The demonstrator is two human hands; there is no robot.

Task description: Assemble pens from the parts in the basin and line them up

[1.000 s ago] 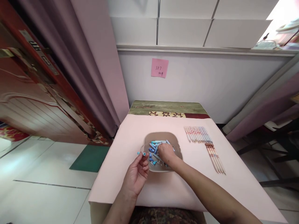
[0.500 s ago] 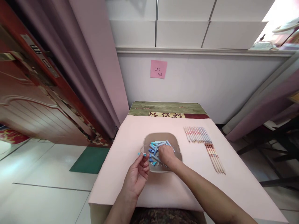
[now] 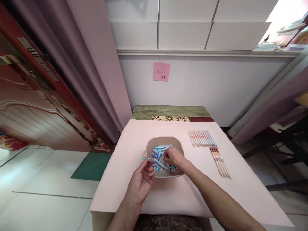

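Observation:
Between thumb and fingertips, my left hand [image 3: 144,175] pinches a short light-blue pen barrel [image 3: 146,159] at the left rim of a grey-brown plastic basin [image 3: 154,141]. In the basin lie many loose blue, pale-blue and small white pen parts [image 3: 160,163]. Reaching over the basin's right side, my right hand [image 3: 175,157] has its fingers curled down among the parts. Its fingertips are partly hidden, and whatever they hold cannot be made out.
Right of the basin, a row of finished-looking pale pens [image 3: 202,138] lies on the pink-covered table [image 3: 125,179]. Below it are several cream pens with brown tops [image 3: 220,163]. A pink note [image 3: 161,72] is stuck to the wall behind. A red door [image 3: 43,106] stands at left.
My right hand has shifted slightly right within the basin, uncovering more parts near its middle. My left hand keeps its pinch on the pen barrel. The view has moved slightly.

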